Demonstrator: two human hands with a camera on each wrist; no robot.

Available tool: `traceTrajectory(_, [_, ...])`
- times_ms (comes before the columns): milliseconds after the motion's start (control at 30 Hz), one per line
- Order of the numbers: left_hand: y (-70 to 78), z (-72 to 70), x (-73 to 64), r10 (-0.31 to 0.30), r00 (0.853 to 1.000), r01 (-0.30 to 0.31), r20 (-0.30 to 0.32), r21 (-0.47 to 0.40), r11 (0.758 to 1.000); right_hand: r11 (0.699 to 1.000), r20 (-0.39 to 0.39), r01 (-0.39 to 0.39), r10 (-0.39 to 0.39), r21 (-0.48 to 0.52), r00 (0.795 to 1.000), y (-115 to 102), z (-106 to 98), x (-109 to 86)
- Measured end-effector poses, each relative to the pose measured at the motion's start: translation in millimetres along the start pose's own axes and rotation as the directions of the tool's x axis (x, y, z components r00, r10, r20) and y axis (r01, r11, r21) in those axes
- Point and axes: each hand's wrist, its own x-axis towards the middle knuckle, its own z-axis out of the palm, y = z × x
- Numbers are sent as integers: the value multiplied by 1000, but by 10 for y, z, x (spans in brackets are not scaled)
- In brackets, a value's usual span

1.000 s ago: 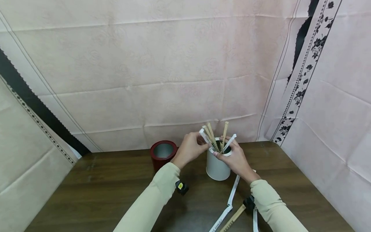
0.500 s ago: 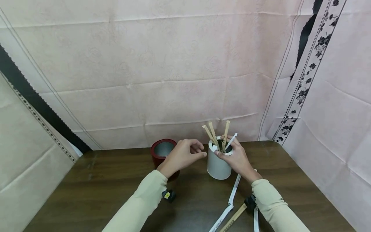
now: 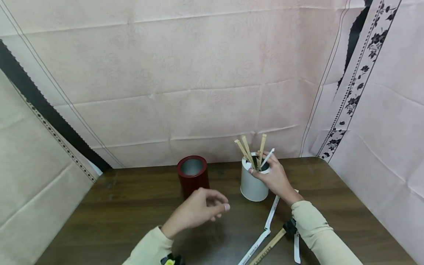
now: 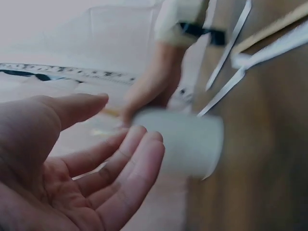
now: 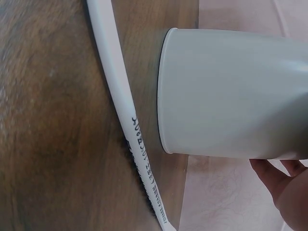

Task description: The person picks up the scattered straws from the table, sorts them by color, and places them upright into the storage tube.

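White cylindrical container (image 3: 254, 186) stands upright on the table (image 3: 139, 217), gripped at its rim by the right hand (image 3: 278, 178); three tan sticks (image 3: 262, 147) and one slim white stick (image 3: 268, 156) project at slants from its open mouth. Dark red canister (image 3: 194, 182), open-topped with a grey interior, stands upright to the left, apart from the container and near the loosely curled left hand (image 3: 198, 209).

The head view looks forward and down on the tabletop (image 3: 139, 209), far edge included. The left wrist view, turned sideways, looks past the left hand (image 4: 72, 192) toward the white container (image 4: 187, 144); the right wrist view, also sideways, sees it much closer. All three share that container.
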Motion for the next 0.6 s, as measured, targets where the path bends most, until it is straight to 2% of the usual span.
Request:
traceTrajectory(133, [-154, 332, -38, -69, 995, 77, 76, -105, 991, 1000, 11, -6, 6, -9, 1000, 9, -18, 1])
traceTrajectory(200, [-212, 506, -42, -103, 989, 115, 110, -109, 987, 1000, 12, -8, 8, -7, 1000, 6, -26, 2])
traceTrajectory(300, [-265, 732, -36, -138, 981, 144, 135, -39, 989, 1000, 20, -15, 15, -8, 1000, 12, -25, 5])
traceTrajectory(367, [-278, 842, -26, -133, 982, 129, 131, 41, 991, 1000, 24, -23, 23, -9, 999, 11, -20, 2])
traceTrajectory(500, [-273, 958, 19, -81, 990, 60, 114, 178, 982, 999, 21, -32, 32, -5, 999, 16, -10, -1])
traceTrajectory(600, [-267, 1001, 44, -67, 992, 38, 107, 252, 967, 999, 17, -33, 32, 5, 999, 14, -6, -11])
